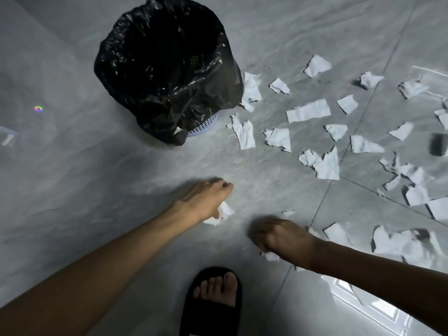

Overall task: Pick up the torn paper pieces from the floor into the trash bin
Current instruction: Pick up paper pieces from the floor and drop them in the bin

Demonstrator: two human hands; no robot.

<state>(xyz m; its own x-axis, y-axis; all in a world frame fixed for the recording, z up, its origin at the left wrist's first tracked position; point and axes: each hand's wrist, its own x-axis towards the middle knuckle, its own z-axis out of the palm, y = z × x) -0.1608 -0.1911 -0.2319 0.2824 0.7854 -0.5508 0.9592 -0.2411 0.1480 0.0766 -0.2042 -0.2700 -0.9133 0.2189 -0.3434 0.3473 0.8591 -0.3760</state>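
The left hand (pixel 208 197) reaches out low over the grey marbled tile floor (pixel 97 166), its fingers (pixel 224 186) curled in and pressed on a crumpled wad of white torn paper (pixel 224 213) that pokes out from under the palm. The right hand (pixel 282 236) is balled into a loose fist, blurred; a small white scrap of paper (pixel 270 256) shows beneath its fingers (pixel 260 240), gripped or just touching, I cannot tell which.

Most of the torn white paper pieces (pixel 308 110) lie scattered beyond and to the right of both sets of fingers. They are thin, ragged-edged sheets, some flat, some creased or curled up at the corners, and they look pale blue-white in the dim light. One long, nearly rectangular strip sits mid-scatter; a larger jagged piece (pixel 324 164) lies further toward the right fingers, and a cluster of bigger crumpled pieces (pixel 397 241) lies just to the right of the right wrist.

Ahead of the left fingers and well apart from them stands the round trash bin lined with a glossy black plastic bag (pixel 167 69); the bag hangs loose over the rim, and a bit of pale perforated basket wall (pixel 206 126) shows at its base. A few scraps lie just beside the bin's right side. A foot in a black slide sandal (pixel 213 304) stands nearer than both hands.
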